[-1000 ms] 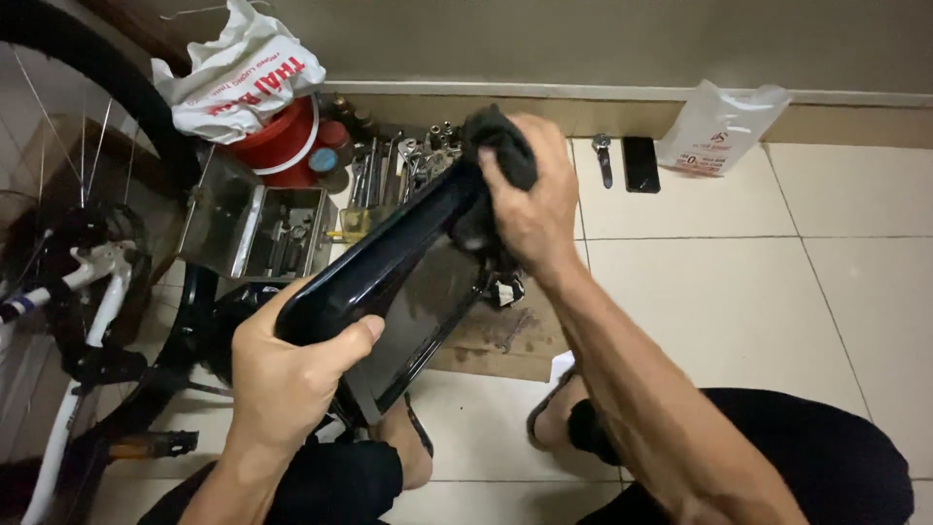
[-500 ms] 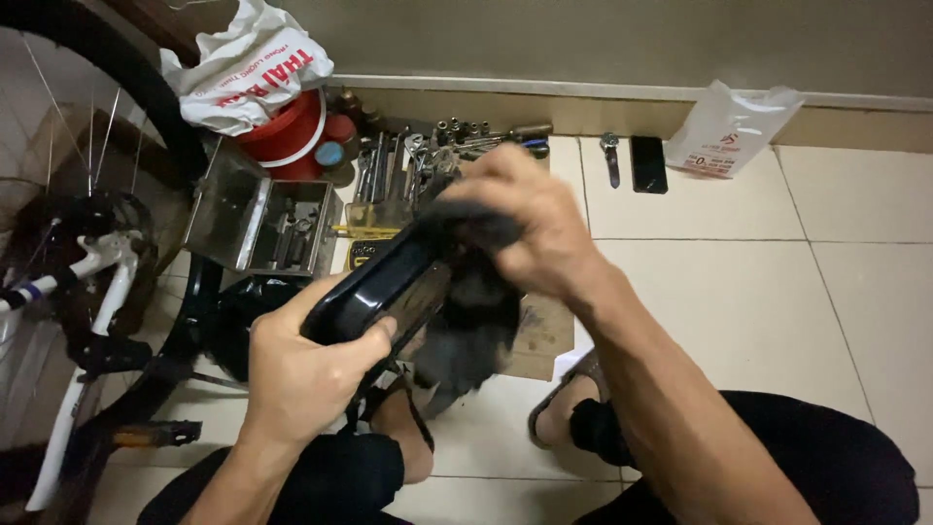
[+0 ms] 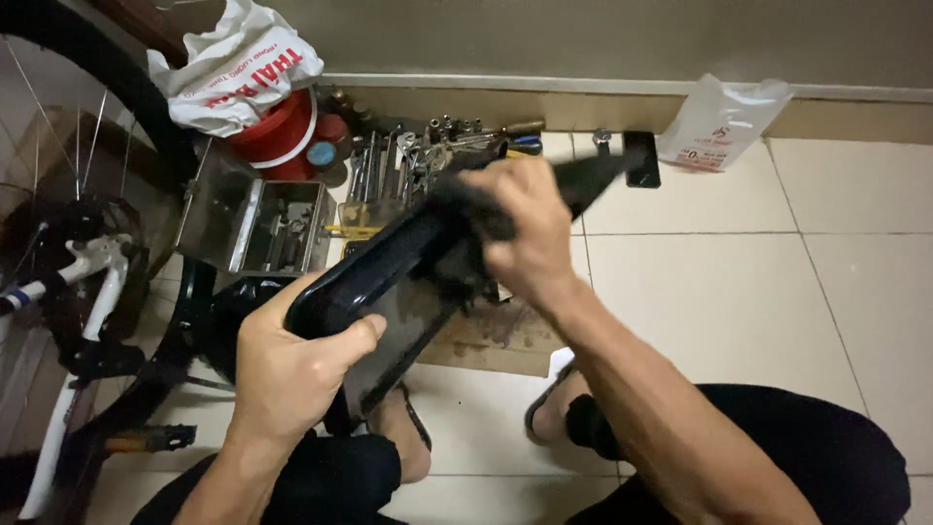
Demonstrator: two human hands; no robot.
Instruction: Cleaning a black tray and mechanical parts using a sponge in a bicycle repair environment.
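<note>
Left hand (image 3: 292,374) fingers grip black frame (image 3: 389,262); right hand (image 3: 525,233) clutches dark rag (image 3: 466,209); toolbox (image 3: 258,228) holds tools.

Toolbox (image 3: 258,226), wrenches (image 3: 408,156) (beside bicycle (image 3: 87,262))

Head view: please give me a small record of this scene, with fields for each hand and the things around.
left hand: grips the near end of a glossy black bicycle part
right hand: presses a dark cloth on that part
floor behind: open metal toolbox, loose wrenches, red container, white plastic bag
left side: bicycle wheel
</note>
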